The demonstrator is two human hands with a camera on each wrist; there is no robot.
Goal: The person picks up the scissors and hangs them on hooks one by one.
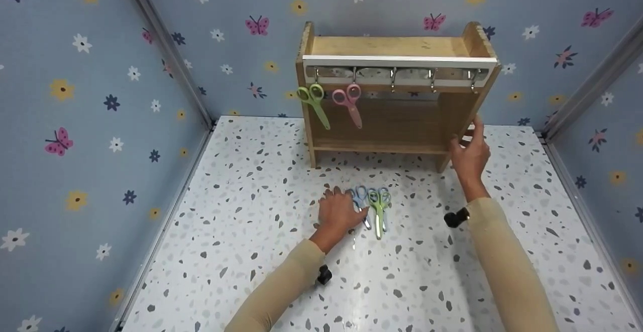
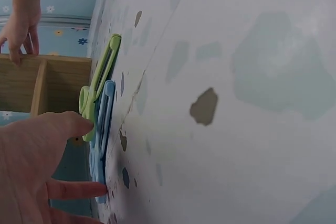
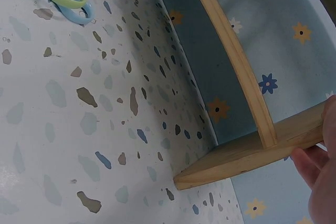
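Right hand (image 1: 470,158) grips the tan wooden rack (image 1: 387,123), twelve o'clock. Left hand (image 1: 339,215), fingers spread, reaches blue-handled scissors (image 1: 359,203) — loose pinching could drop them.

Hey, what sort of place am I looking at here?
Probably a small indoor work booth: flowered walls stand on three sides of a speckled surface, with metal strips at the corners.

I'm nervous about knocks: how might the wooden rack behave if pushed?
The plank-built wooden rack is probably stiff. Standing tall on narrow side panels, it might tip. Its hanging green scissors and pink scissors would likely swing.
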